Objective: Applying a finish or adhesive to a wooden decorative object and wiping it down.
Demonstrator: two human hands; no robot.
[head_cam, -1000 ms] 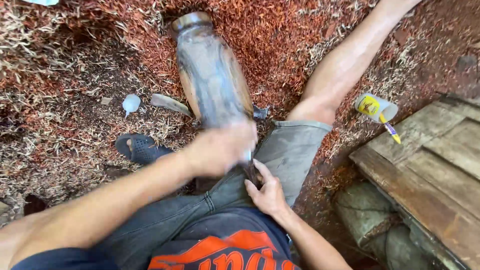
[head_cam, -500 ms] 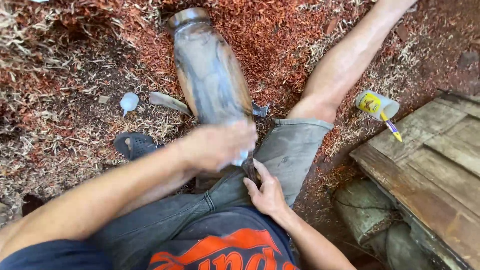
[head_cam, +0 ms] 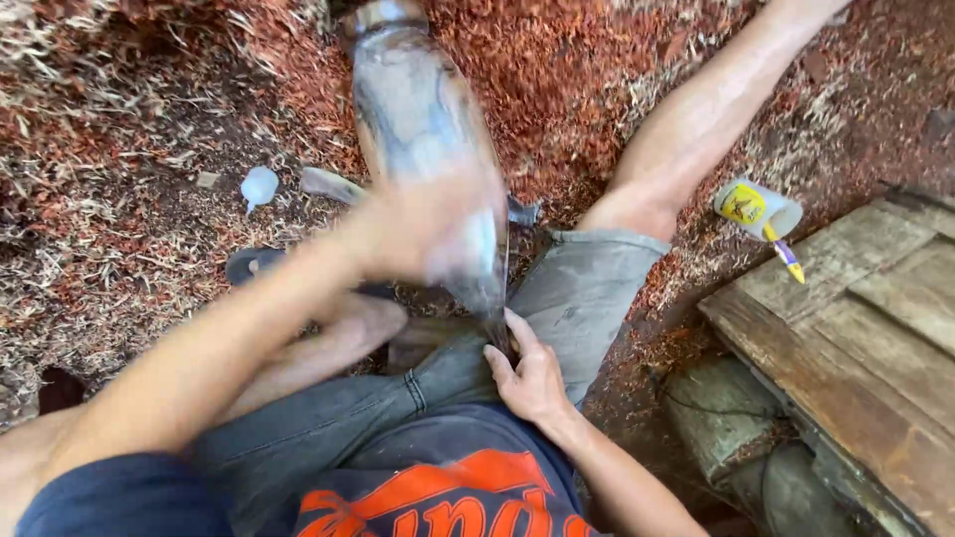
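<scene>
A long, rounded, grey-brown wooden piece (head_cam: 413, 109) lies lengthwise between my legs, its far end on the shavings and its narrow near end at my lap. My left hand (head_cam: 418, 229) is blurred with motion and pressed on the piece's lower half; a pale patch shows at its fingers, and I cannot tell whether it holds something. My right hand (head_cam: 527, 373) rests on my grey shorts and grips the piece's near tip. My right leg (head_cam: 696, 129) stretches out to the upper right.
Red-brown wood shavings (head_cam: 597, 70) cover the ground. A small white object (head_cam: 261, 186) and a flat grey piece (head_cam: 333, 184) lie left of the wood, a dark sandal (head_cam: 251, 265) below them. A yellow-labelled container (head_cam: 756, 207) lies beside weathered planks (head_cam: 865, 328) at right.
My left hand has slid up along the wooden piece, away from my body, and is now blurred. The right hand stays at the near tip.
</scene>
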